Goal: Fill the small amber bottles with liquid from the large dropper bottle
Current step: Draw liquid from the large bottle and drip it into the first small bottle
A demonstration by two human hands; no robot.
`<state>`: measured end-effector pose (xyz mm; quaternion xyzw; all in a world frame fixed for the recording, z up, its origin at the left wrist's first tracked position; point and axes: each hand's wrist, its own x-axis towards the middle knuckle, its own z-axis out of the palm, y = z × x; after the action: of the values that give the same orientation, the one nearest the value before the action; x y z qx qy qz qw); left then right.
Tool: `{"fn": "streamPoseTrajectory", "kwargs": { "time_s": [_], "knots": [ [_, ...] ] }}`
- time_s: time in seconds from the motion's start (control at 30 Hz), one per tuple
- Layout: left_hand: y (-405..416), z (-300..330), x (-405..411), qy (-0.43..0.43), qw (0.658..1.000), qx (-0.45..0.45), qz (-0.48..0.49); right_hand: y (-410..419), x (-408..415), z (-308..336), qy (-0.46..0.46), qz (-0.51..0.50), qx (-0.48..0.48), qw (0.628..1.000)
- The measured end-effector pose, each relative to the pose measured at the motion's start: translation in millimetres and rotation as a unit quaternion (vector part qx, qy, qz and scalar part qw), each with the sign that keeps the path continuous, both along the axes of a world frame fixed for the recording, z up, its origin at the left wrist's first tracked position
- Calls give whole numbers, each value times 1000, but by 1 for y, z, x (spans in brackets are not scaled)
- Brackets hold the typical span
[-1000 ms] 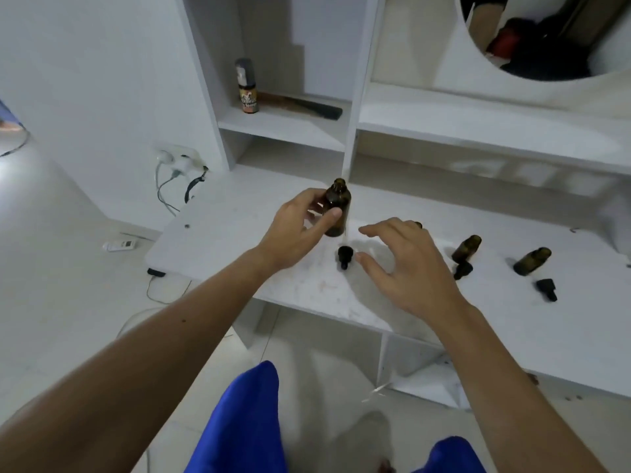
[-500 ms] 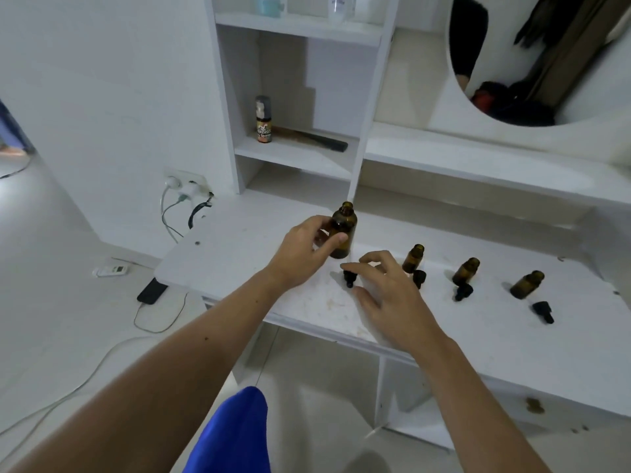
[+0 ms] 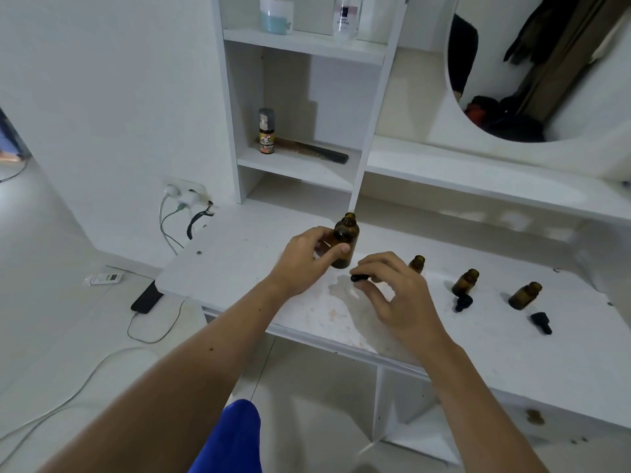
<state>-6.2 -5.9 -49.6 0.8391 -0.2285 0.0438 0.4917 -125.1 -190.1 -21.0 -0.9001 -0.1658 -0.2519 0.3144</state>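
My left hand (image 3: 304,259) grips the large amber bottle (image 3: 345,238), which stands upright and uncapped on the white desk (image 3: 239,254). Just right of it my right hand (image 3: 392,291) pinches a black dropper cap (image 3: 358,277) low over the desk top. Three small amber bottles stand uncapped in a row to the right: one (image 3: 417,263) partly behind my right hand, a second (image 3: 465,282) and a third (image 3: 524,295). Black dropper caps lie in front of the second (image 3: 463,302) and third (image 3: 541,321).
Shelves rise behind the desk, with a spray bottle (image 3: 266,131) and a comb (image 3: 317,152) on one. A round mirror (image 3: 532,63) hangs at the upper right. A wall socket with cables (image 3: 184,199) and a phone (image 3: 145,297) on the floor lie left.
My right hand has closed on the black dropper cap beside the large bottle and lifted it slightly. My left hand keeps hold of the large bottle. The camera has tilted upward.
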Motion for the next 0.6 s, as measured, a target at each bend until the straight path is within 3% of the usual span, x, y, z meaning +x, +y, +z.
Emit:
{"fn": "streamPoseTrajectory", "kwargs": {
  "time_s": [0.13, 0.4, 0.6],
  "knots": [
    [-1, 0, 1, 5, 1000, 2, 1, 1, -3, 27, -41, -19, 40, 998],
    [0, -1, 3, 22, 999, -27, 2, 8, 15, 84, -26, -35, 280, 959],
    [1, -1, 4, 33, 999, -33, -2, 14, 40, 96, -10, -22, 323, 946]
  ]
}}
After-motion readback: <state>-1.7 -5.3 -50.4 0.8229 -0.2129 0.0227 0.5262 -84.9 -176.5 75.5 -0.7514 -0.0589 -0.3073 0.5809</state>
